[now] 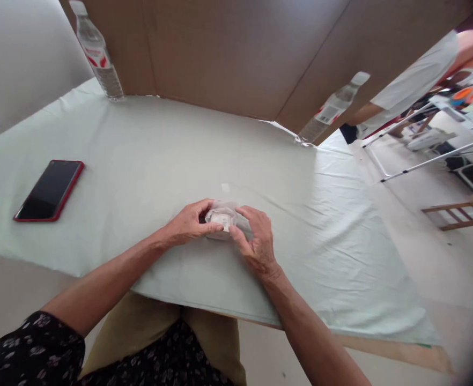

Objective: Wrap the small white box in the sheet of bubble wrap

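Near the front edge of the cloth-covered table (172, 155), a small whitish object in clear, thin wrapping (222, 219) rests between my two hands. My left hand (192, 221) grips its left side, the thumb along the front and the fingers behind. On the other side my right hand (255, 233) curls round the wrapping, its thumb at the front right corner. What exactly the wrapping holds is too small to tell. Just behind the hands lies a small pale square (226, 187) on the cloth.
A black phone with a red case (49, 190) lies at the left. One clear bottle (100, 59) stands at the back left, another (329, 115) at the back right, against a brown cardboard panel (220, 53). Beyond, a person's arm (470, 48) and a metal frame (433, 155) show.
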The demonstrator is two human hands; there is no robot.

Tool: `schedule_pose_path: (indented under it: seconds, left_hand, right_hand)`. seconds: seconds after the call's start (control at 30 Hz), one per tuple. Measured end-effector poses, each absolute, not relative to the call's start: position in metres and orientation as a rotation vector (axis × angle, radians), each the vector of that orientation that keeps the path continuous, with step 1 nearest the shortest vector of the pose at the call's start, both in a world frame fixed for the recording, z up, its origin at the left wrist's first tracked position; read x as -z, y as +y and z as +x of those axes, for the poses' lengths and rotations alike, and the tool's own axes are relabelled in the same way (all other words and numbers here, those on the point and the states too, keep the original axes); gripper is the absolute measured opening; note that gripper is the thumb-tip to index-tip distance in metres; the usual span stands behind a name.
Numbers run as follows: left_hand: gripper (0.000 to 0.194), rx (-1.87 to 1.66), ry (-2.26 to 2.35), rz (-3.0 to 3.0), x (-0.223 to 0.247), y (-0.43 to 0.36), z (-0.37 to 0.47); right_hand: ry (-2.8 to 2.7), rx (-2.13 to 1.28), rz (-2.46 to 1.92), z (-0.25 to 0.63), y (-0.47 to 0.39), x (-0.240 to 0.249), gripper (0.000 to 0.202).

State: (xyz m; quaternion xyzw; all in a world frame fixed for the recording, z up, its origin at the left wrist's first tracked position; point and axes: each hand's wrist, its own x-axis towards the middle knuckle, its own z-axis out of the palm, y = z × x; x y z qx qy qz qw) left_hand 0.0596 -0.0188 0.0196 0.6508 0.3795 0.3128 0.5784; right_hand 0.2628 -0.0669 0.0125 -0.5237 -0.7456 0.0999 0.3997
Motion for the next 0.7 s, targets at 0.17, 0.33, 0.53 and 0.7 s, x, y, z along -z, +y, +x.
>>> schedule_pose_path:
  seconds: [0.17,0.33,0.53,0.7]
  left_hand:
    - [0.043,-0.705,0.878,1.555,-0.020,-0.018,0.059]
    - [0.057,-0.735,0.840,1.456,-0.021,-0.019,0.060]
    - [0.043,-0.701,0.821,1.421,-0.020,-0.018,0.059]
    - [0.040,-0.694,0.812,1.426,-0.022,-0.017,0.058]
  right_hand:
    - [-2.055,-0.269,-1.338,0.256,-0.062,-0.017,0.037]
    - [-2.087,-0.319,-1.354,0.257,-0.061,-0.019,0.036]
    - [-1.938,-0.358,-1.370,0.266,-0.062,-0.012,0.057]
    - [-1.876,-0.798,-1.352,0.271,-0.058,-0.008,0.101]
